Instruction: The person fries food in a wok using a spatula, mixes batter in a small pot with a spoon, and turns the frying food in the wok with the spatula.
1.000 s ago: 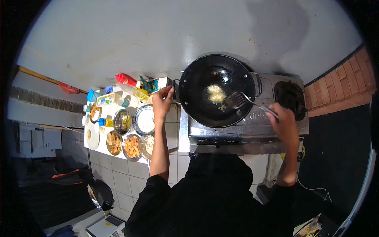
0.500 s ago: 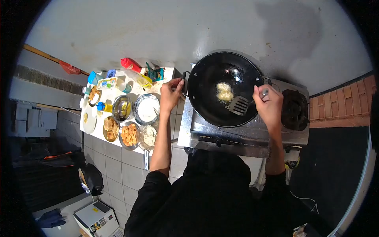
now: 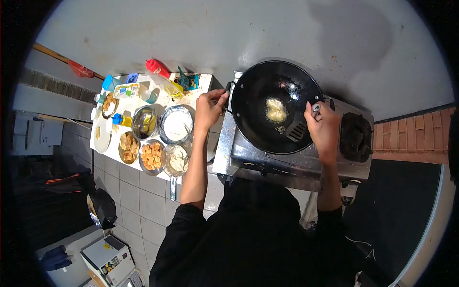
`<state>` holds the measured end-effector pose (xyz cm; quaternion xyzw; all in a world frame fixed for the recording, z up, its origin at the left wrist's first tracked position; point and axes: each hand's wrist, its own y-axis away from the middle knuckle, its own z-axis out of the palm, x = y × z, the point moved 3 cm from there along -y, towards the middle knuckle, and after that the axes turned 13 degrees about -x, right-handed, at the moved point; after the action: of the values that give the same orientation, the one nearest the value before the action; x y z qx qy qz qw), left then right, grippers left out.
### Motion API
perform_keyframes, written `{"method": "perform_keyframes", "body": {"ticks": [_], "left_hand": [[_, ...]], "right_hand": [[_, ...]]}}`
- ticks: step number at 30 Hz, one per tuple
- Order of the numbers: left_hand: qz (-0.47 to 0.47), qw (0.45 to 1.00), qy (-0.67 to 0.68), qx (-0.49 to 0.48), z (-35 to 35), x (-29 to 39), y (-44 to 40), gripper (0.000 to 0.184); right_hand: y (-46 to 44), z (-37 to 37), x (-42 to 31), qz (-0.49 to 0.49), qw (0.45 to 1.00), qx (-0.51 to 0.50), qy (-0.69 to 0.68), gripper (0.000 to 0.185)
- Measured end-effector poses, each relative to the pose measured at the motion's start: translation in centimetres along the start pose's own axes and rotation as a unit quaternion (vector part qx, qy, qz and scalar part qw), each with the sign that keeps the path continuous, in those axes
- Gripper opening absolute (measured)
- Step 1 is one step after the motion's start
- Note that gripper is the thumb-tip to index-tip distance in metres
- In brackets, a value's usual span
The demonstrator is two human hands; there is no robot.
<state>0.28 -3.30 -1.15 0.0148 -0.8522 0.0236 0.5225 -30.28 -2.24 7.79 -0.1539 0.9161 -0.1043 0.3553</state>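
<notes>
Two hands on my feed. Left hand (image 3: 209, 111): fingers closed on one handle of the one wok (image 3: 251, 126). Right hand (image 3: 323, 125): gripping one slotted spatula (image 3: 296, 131), blade down in the wok. Wok's on the stove (image 3: 251, 154), beside one other burner (image 3: 355, 137). Pale food (image 3: 276, 111) mid-wok, near the blade; one piece or two, can't tell. Table (image 3: 136, 166), near edge: two bowls of chunks (image 3: 151, 156), one saucepan (image 3: 173, 188).
</notes>
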Motion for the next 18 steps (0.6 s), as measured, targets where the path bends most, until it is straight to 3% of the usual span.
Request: {"method": "perform_keyframes", "body": {"ticks": [4,8,10,12,14,18], "left_hand": [[0.017,1.0,-0.008,0.001,0.0,-0.4,0.2,0.03],[0.002,1.0,0.003,-0.009,-0.1,-0.1,0.0,0.03],[-0.021,0.999,-0.007,-0.027,-0.4,0.7,0.1,0.032],[-0.044,0.998,-0.017,-0.043,-0.3,0.9,0.1,0.035],[0.003,1.0,0.002,-0.022,-0.3,0.9,0.2,0.029],[0.001,1.0,-0.004,-0.023,-0.3,0.7,0.1,0.029]], "right_hand": [[0.3,0.5,0.9,0.059,0.996,0.023,-0.07,0.03],[0.5,-0.8,0.1,0.04,0.994,0.084,-0.058,0.029],[0.6,-0.2,1.0,0.075,0.997,-0.009,-0.011,0.027],[0.9,0.0,1.2,0.072,0.996,0.016,-0.041,0.027],[0.9,-0.4,1.1,0.066,0.994,0.039,-0.073,0.027],[0.9,-1.4,0.8,0.029,0.997,0.076,-0.017,0.029]]}}
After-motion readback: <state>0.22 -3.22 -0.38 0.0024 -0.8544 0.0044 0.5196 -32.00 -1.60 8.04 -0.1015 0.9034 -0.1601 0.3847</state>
